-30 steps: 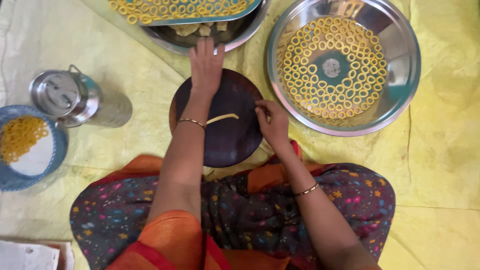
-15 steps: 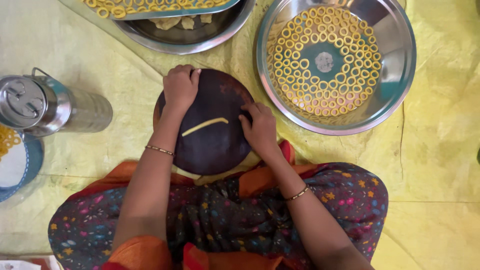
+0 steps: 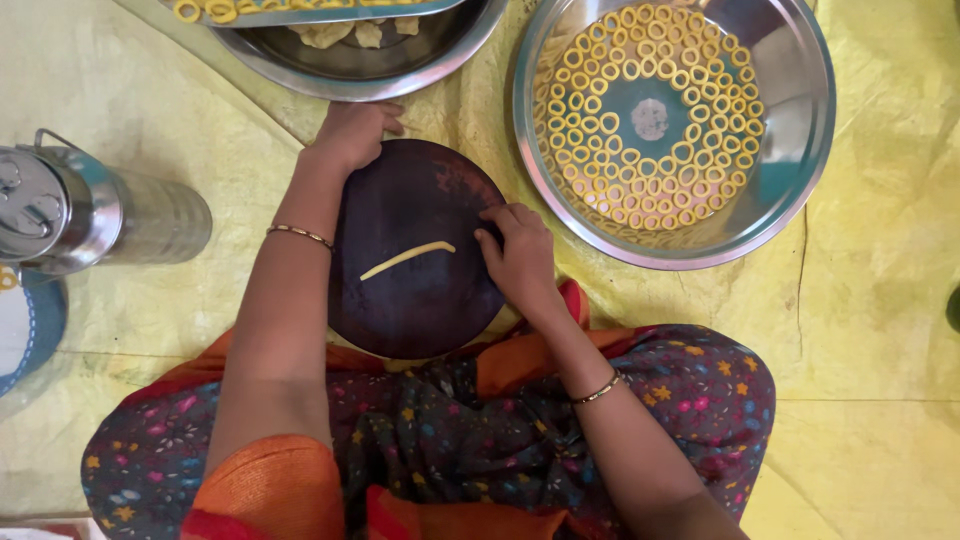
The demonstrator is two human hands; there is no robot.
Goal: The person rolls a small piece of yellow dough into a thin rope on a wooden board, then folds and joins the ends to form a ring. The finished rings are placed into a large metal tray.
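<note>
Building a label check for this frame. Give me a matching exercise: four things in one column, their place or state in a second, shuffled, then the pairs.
Things
1. dough strip
2. dough rings
3. left hand
4. metal press

Places or states
A. lying on its side on the yellow sheet, left of the board
B. laid in circles inside the big steel pan
C. lying loose on the middle of the dark round board
D. resting at the board's far edge

Pairs: 1-C, 2-B, 3-D, 4-A

The right hand sits at the strip's right end.
</note>
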